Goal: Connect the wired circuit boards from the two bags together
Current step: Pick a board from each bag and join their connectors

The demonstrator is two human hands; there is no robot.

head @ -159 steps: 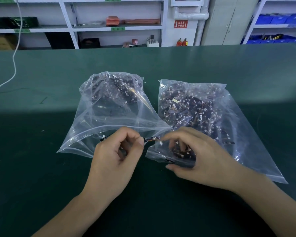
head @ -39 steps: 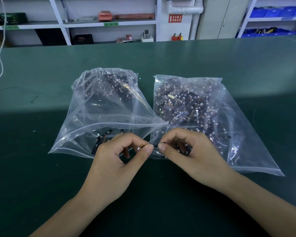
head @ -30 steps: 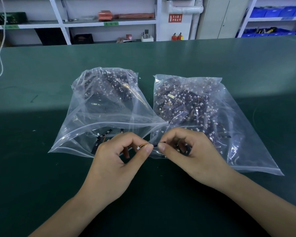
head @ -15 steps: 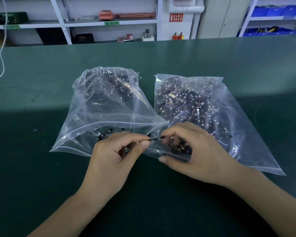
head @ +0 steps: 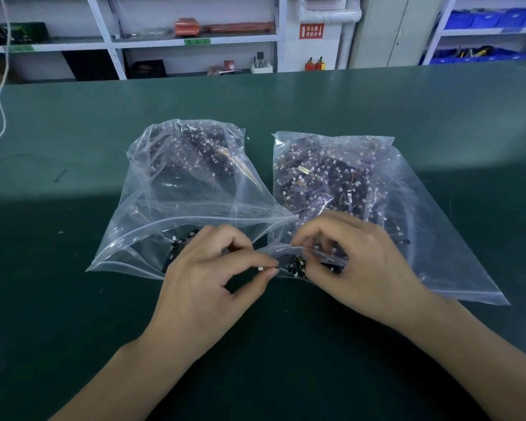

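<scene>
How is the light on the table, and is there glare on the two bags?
Head view: the table is bright at the far half, shadowed near; soft glare streaks the left bag and right bag; shelf uprights bow from wide-angle distortion.

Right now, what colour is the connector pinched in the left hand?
White; the connector shows best in the head view.

Two clear plastic bags lie on one green surface (head: 73, 299): the left bag (head: 176, 208) just beyond the left hand (head: 207, 287), the right bag (head: 392, 214) beyond and under the right hand (head: 356, 265). Each bag holds a heap of dark wired boards with small white connectors, too many and too tangled to count. Two hands are in view, with one white connector (head: 260, 269) at the left hand's fingertips. Beyond both hands stand two red extinguishers (head: 314, 64).
</scene>
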